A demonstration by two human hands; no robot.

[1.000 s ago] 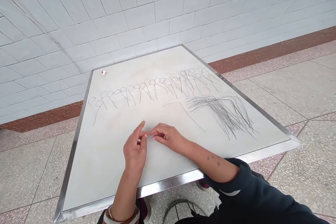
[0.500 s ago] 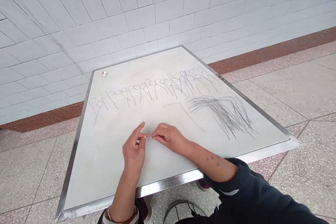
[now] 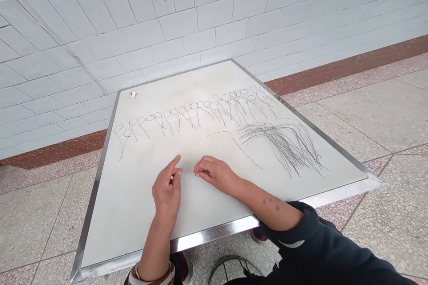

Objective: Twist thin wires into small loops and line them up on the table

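Observation:
My left hand (image 3: 167, 187) pinches with thumb and forefinger over the near part of the table. Opposite it, my right hand (image 3: 216, 174) is closed in a pinch too. A very thin strand (image 3: 188, 172) runs taut across the small gap between the fingertips; whether it is thread or wire I cannot tell. Beyond the hands lies a row of looped dark strands (image 3: 200, 106) with loose tails. To the right is a bundle of unlooped strands (image 3: 284, 142), and one single strand (image 3: 239, 144) lies apart from it.
The white table (image 3: 117, 213) has a metal rim and stands near a white tiled wall (image 3: 187, 22). A small white and red object (image 3: 133, 95) sits at its far left corner. Below the near edge, a round metal frame (image 3: 234, 267) shows on the speckled floor.
My left hand has moved a little to the left, widening the gap between the hands, where the thin strand now shows. My right hand has barely moved.

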